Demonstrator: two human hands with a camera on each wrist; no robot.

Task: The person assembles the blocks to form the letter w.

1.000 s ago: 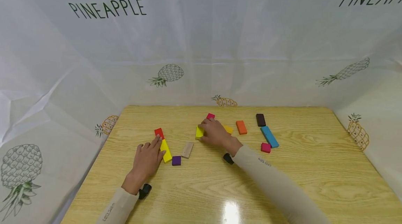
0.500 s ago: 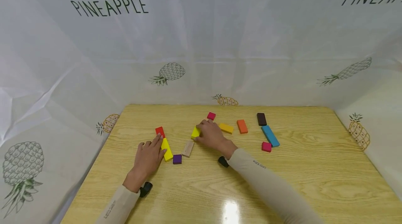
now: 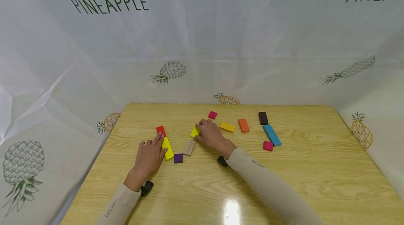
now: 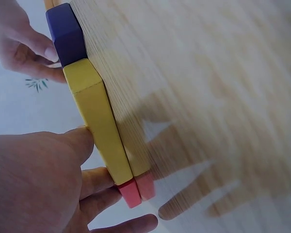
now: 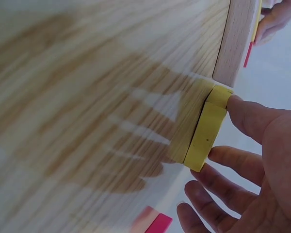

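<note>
My left hand (image 3: 148, 156) rests with extended fingers on a red block (image 3: 160, 130) and a long yellow block (image 3: 168, 149), which lie end to end. In the left wrist view its thumb touches the long yellow block's side (image 4: 102, 124). My right hand (image 3: 210, 134) pinches a shorter yellow block (image 3: 194, 131) between thumb and fingers; the block lies on the table, partly hidden by the hand. Close to its near end is a plain wooden block (image 3: 189, 148). A purple block (image 3: 178, 158) sits beside the long yellow block's near end.
Right of my right hand lie an amber block (image 3: 227, 127), an orange block (image 3: 243, 125), a dark brown block (image 3: 263, 118), a blue block (image 3: 272, 135) and a pink block (image 3: 268, 145). Another pink block (image 3: 213, 115) lies farther back. A white pineapple-print cloth (image 3: 202, 77) hangs behind the table.
My right hand has slid the shorter yellow block left, to near the plain wooden block, turning it slightly and uncovering the amber block. My left hand has stayed in place.
</note>
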